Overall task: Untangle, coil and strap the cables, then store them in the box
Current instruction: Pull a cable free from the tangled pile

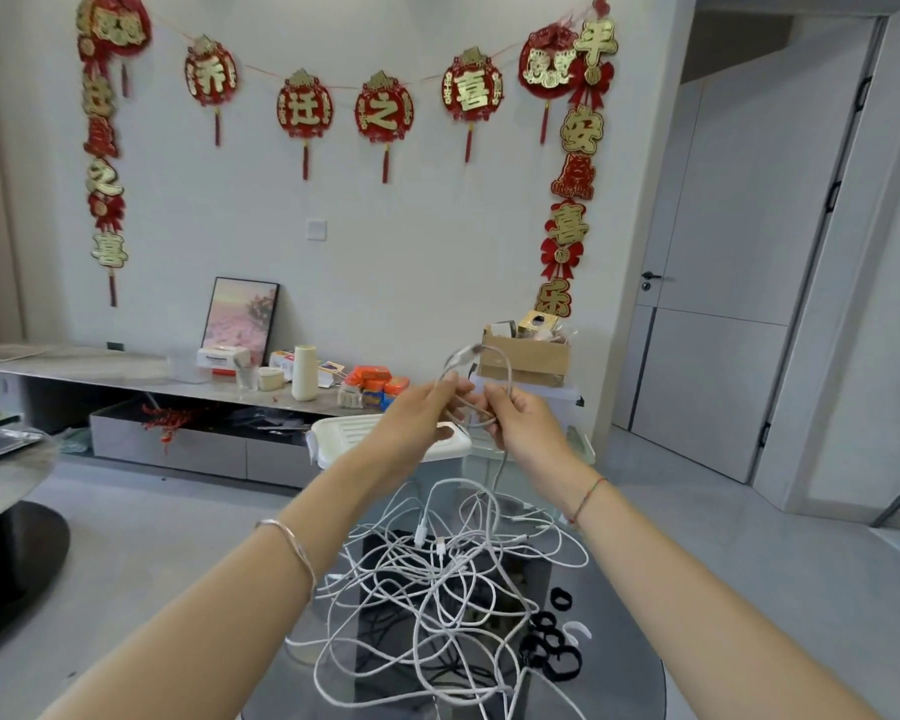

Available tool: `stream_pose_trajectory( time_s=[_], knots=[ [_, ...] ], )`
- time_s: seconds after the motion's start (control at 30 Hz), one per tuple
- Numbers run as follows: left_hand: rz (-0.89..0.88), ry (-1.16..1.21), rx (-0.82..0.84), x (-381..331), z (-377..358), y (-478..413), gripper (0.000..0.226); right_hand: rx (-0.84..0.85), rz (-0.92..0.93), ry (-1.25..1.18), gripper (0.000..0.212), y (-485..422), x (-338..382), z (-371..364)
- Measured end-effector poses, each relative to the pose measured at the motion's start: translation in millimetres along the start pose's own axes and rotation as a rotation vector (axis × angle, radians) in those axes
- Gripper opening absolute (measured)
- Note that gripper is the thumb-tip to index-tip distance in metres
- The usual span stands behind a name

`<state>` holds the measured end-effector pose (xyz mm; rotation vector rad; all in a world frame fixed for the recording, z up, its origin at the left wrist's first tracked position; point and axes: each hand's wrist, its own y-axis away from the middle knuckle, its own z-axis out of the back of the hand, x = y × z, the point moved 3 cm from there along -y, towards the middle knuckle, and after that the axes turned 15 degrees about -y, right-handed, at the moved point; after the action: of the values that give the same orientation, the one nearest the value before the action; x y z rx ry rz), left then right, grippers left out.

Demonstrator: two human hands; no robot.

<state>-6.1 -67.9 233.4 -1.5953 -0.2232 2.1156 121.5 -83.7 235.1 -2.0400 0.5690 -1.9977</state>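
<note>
Left grip (pixel 430 414) and right grip (pixel 527 424) both pinch a small loop of white cable (pixel 508 371), but its tail drops into the tangle (pixel 437 569), so yanking probably tightens knots.

The red-and-gold paper lantern garland (pixel 344 103) reads 乔迁之喜. The red-and-gold vertical hanging at right (pixel 575 163) reads 平安喜乐.

A cable tangle (pixel 437 579) lies on the table (pixel 637 678). Just right of the tangle lie straps (pixel 552 649), and behind it a box lid (pixel 365 433). Above the tangle's far edge, left hand (pixel 417 418) and right hand (pixel 528 423) hold a lifted cable (pixel 462 357).
</note>
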Motion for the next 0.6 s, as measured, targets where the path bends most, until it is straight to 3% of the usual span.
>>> stream_pose_trajectory(
  time_s=[0.1,0.23,0.3,0.37,0.47,0.53,0.6],
  knots=[
    [0.013,0.311,-0.098,5.7,-10.9,3.9,0.037,-0.024,-0.064,-0.074,0.032,3.3,-1.0,-6.5],
    [0.042,0.592,-0.158,-1.2,-1.0,-4.6,0.039,0.195,-0.173,-0.164,0.024,10.5,-0.5,-6.0],
    [0.073,0.626,-0.136,-4.8,6.8,-10.0,0.037,0.278,-0.179,-0.044,0.031,12.1,1.0,1.5],
    [0.129,0.473,-0.092,-5.3,11.8,-12.1,0.035,0.269,-0.131,0.095,0.042,11.7,5.9,11.2],
    [0.066,-0.076,-0.045,-6.0,15.1,-12.4,0.034,0.205,-0.060,0.152,0.053,8.4,14.7,18.5],
    [-0.075,-0.373,-0.041,-10.8,18.0,-12.7,0.030,0.219,-0.046,0.207,0.039,5.0,16.0,14.9],
    [-0.088,-0.428,-0.001,-12.0,22.8,-16.1,0.026,0.244,-0.041,0.214,0.021,3.0,16.1,9.5]
  ],
)
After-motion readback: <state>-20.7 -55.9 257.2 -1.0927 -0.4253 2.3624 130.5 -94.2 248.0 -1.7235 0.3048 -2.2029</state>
